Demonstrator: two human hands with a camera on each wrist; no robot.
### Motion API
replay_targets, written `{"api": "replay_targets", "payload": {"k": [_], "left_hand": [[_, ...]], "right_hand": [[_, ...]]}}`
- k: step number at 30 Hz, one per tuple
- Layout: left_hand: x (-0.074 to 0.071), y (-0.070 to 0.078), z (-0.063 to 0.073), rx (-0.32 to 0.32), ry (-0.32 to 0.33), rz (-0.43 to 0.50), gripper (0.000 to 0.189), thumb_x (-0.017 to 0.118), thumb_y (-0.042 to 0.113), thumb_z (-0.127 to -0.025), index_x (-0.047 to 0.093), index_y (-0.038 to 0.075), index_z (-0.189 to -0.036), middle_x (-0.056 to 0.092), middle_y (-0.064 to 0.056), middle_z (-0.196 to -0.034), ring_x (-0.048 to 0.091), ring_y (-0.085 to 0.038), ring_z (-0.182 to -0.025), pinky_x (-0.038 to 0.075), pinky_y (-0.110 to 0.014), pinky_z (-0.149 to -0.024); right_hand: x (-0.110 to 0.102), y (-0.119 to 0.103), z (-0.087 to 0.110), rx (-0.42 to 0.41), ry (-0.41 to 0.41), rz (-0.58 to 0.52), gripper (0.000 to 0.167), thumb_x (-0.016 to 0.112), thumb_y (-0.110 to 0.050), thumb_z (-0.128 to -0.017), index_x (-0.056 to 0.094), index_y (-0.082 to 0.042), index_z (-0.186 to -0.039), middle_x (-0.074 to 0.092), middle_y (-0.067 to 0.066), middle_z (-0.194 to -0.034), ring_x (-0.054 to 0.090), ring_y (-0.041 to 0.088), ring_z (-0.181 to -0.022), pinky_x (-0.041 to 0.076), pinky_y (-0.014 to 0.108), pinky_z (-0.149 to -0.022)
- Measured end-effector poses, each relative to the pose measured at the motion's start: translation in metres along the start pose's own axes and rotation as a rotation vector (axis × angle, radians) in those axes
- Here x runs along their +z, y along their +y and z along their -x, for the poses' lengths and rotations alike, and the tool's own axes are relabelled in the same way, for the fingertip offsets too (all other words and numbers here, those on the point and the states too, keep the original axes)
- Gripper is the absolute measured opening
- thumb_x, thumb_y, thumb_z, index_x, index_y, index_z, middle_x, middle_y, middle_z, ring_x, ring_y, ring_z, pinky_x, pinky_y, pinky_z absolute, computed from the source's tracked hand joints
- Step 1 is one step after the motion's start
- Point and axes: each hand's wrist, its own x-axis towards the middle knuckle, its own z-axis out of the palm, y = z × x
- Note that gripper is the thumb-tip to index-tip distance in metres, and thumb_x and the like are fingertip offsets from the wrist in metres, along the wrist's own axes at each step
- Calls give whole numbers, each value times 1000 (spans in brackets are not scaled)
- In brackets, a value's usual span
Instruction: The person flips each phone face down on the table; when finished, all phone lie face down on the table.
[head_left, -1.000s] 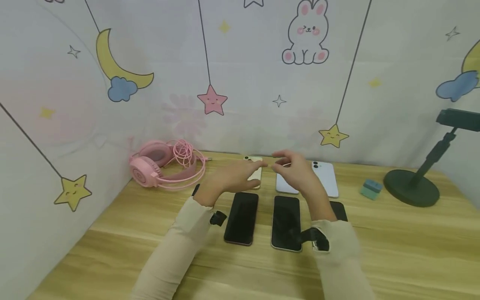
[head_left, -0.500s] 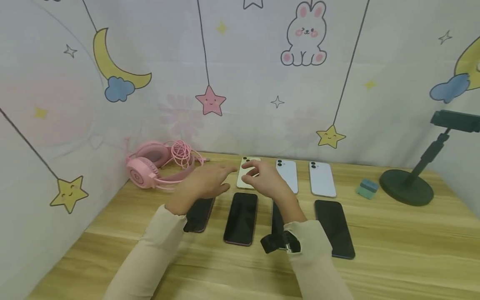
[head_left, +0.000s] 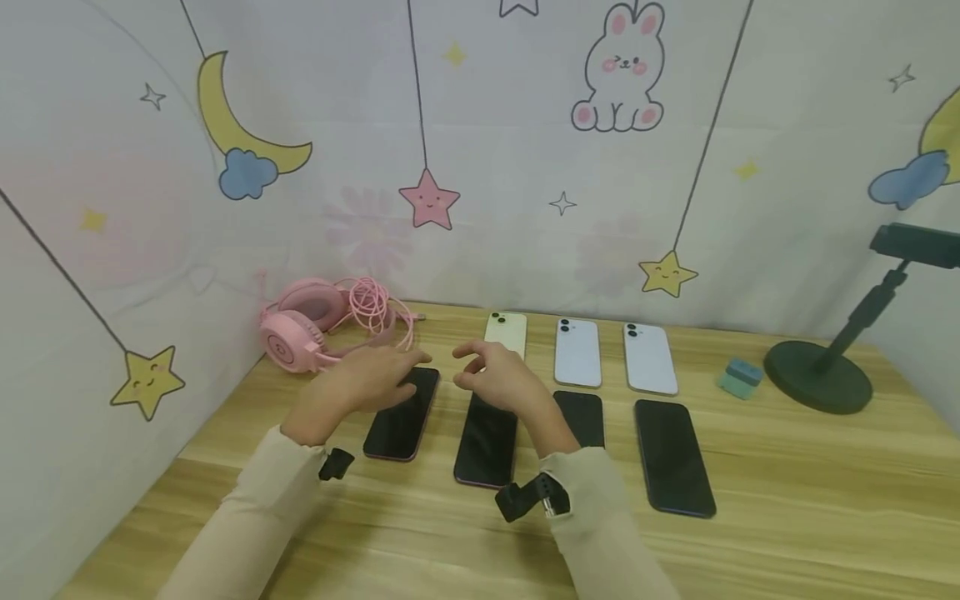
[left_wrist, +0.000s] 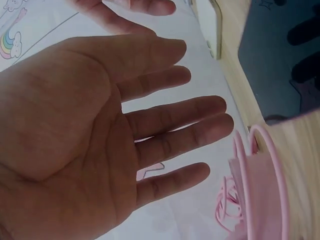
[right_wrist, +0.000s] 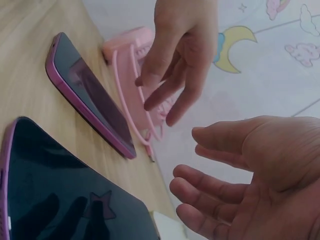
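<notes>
Both hands hover over a table with two rows of smartphones. My left hand (head_left: pixel 352 387) overlaps the far end of the leftmost dark-screened phone (head_left: pixel 397 429) in the head view. In the left wrist view its palm shows, fingers extended and spread, holding nothing. My right hand (head_left: pixel 504 379) is over the second dark-screened phone (head_left: pixel 483 450), fingers slightly bent and nothing in them. The right wrist view shows this phone (right_wrist: pixel 65 185) with a purple edge. A third dark phone (head_left: pixel 583 412) is partly covered by the right wrist; a fourth (head_left: pixel 675 458) lies further right.
Behind, a pale yellow phone (head_left: pixel 506 329) and two white phones (head_left: pixel 577 354) lie backs up. Pink headphones (head_left: pixel 291 340) with a coiled cable sit at the back left. A small blue-green block (head_left: pixel 741 379) and a black stand (head_left: pixel 821 383) are at right, before a patterned curtain (head_left: pixel 510 150).
Both hands have moved left, from above the back row to the leftmost dark phones. The white phones and the fourth dark phone have come into full view. No phone has moved.
</notes>
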Motion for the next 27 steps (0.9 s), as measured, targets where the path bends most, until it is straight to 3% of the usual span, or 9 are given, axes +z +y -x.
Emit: {"api": "replay_targets", "payload": {"k": [4, 11, 17, 25, 27], "left_hand": [[3, -8, 6, -35, -42, 12, 48, 65, 17, -97, 52, 3, -141, 70, -14, -110, 68, -22, -85, 55, -42, -78], [9, -14, 16, -37, -37, 48, 63, 67, 14, -95, 37, 3, -149, 63, -13, -133, 68, -28, -102, 54, -46, -83], [11, -19, 21, -48, -99, 116, 56, 63, 10, -94, 42, 0, -145, 61, -16, -133, 61, -17, -88, 53, -40, -78], [15, -22, 15, -44, -156, 79, 43, 67, 15, -93, 58, -1, -132, 67, -4, -94, 64, -20, -93, 53, -47, -86], [16, -22, 15, -37, -158, 70, 43, 68, 16, -93, 58, -1, -131, 68, -5, -96, 64, -21, -94, 53, -47, -86]], "right_hand": [[10, -2, -4, -8, -13, 8, 39, 66, -18, -97, 60, -13, -136, 69, 8, -111, 65, 25, -96, 52, 40, -81], [31, -2, -13, -5, -66, 7, 41, 68, -16, -96, 60, -11, -136, 69, 9, -107, 64, 20, -83, 51, 33, -69], [42, -1, -15, -1, -101, -8, 41, 70, -14, -95, 61, -11, -135, 67, 8, -103, 62, 18, -82, 49, 31, -67], [48, -3, -16, -6, -123, -6, 39, 70, -11, -94, 63, -12, -133, 66, 8, -100, 60, 16, -79, 47, 28, -64], [50, -3, -15, -2, -123, -28, 40, 70, -10, -94, 63, -12, -133, 65, 7, -96, 58, 15, -73, 46, 27, -61]]}}
